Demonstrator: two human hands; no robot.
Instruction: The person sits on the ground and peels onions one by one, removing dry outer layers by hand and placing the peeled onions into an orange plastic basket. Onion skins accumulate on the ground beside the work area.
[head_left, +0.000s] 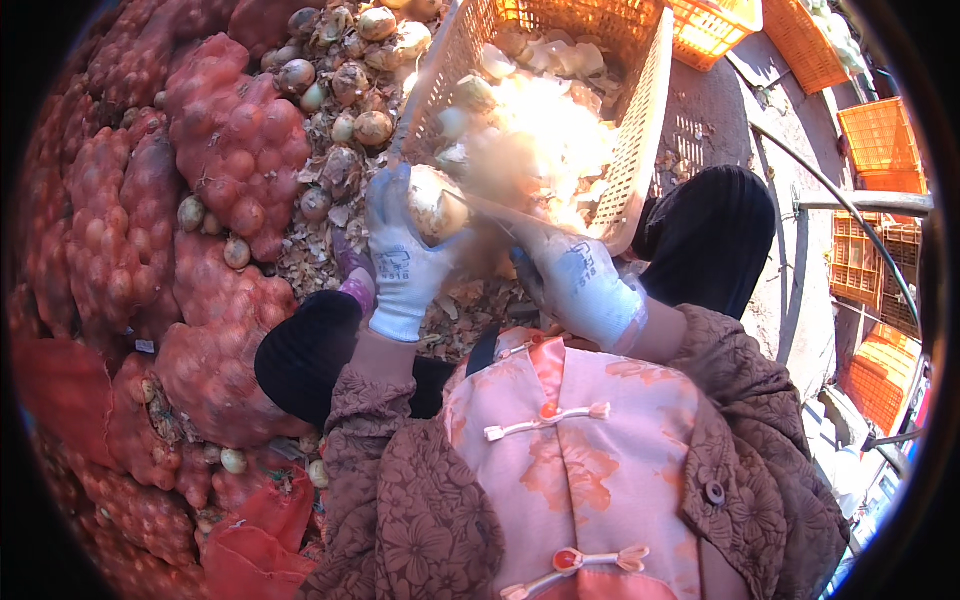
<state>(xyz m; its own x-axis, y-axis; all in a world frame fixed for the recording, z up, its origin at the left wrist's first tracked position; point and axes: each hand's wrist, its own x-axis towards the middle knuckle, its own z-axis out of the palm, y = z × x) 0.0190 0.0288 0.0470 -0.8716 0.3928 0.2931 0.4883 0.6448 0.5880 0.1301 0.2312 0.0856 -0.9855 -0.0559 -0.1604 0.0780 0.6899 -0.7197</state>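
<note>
My left hand (409, 262), in a white knit glove with a blue-grey coating, holds a whole onion (437, 204) over the near end of a plastic crate. My right hand (581, 277), gloved alike, grips a knife (487, 208); its thin, blurred blade reaches across to the onion, and the handle is hidden in the fist. The slatted crate (643, 142) stands tilted in view before me. Peeled onions (474, 94) and pale layers of skin lie in it, partly washed out by bright sun.
Red mesh sacks of onions (232, 150) are heaped along the left. Loose onions (373, 128) and dry skins (307, 259) cover the ground beside the crate. More orange crates (881, 139) stand at the right, near a metal pole (862, 201). My knees (709, 232) flank the crate's near end.
</note>
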